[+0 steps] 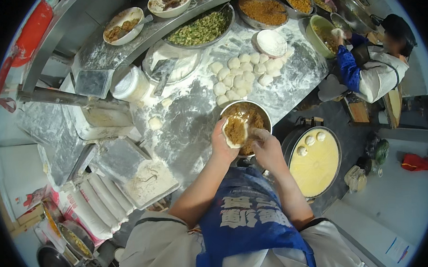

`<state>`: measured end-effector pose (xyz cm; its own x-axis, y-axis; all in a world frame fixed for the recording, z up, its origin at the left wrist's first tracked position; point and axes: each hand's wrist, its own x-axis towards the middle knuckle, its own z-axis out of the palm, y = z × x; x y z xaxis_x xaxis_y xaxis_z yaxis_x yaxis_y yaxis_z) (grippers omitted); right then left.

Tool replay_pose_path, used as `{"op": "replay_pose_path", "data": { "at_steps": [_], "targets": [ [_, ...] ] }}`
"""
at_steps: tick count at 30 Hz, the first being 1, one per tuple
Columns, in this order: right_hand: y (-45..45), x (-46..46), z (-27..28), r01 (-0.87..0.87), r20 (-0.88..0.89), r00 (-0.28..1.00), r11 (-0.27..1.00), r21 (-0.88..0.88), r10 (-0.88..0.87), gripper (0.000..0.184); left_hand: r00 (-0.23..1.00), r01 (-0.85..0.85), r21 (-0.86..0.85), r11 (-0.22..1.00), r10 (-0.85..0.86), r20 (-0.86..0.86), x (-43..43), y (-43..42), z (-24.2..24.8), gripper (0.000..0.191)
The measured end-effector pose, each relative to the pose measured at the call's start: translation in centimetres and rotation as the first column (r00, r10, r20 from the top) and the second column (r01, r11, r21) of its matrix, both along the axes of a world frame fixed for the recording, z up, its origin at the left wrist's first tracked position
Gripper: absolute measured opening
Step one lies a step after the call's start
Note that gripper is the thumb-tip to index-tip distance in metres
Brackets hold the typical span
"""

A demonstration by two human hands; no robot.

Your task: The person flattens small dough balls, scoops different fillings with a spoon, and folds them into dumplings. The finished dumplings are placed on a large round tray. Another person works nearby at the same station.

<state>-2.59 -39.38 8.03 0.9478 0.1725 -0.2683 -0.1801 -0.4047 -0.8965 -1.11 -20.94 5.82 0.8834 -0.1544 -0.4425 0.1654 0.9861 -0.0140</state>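
Note:
My left hand [224, 144] cups a round dough wrapper [233, 145] topped with a mound of brown filling [235, 130]. Just behind it sits a metal bowl [270, 121], partly covered by my hands, with more of the brown filling inside. Over the bowl's right side, my right hand [269, 149] has its fingers bent close to the filled wrapper. Whether those fingers pinch a small tool or some filling cannot be made out. Beyond the bowl, many pieces of pale dough [238, 82] lie clustered on the floured worktop [187, 113].
To my right stands a round pan [315, 168] with three filled buns [310, 140]. A co-worker [373, 63] works at a green basin [312, 36]. Along the back are a basin of chopped green filling [200, 31], a flour bowl [271, 43] and a scraper [163, 72].

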Motion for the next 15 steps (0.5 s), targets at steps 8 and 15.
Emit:
{"op": "replay_pose_path", "data": {
  "at_steps": [8,15],
  "targets": [
    [-0.6,-0.4,-0.5,0.09,0.021,0.996,0.994,-0.061,-0.089,0.02,0.997,0.074,-0.045,0.996,-0.074,0.013,-0.5,-0.5,4.5,0.046],
    [-0.2,-1.0,-0.8,0.056,0.122,0.991,0.998,-0.007,-0.055,0.016,0.99,0.123,0.045,0.991,-0.12,-0.073,-1.4,0.3,9.2,0.04]
  ]
}}
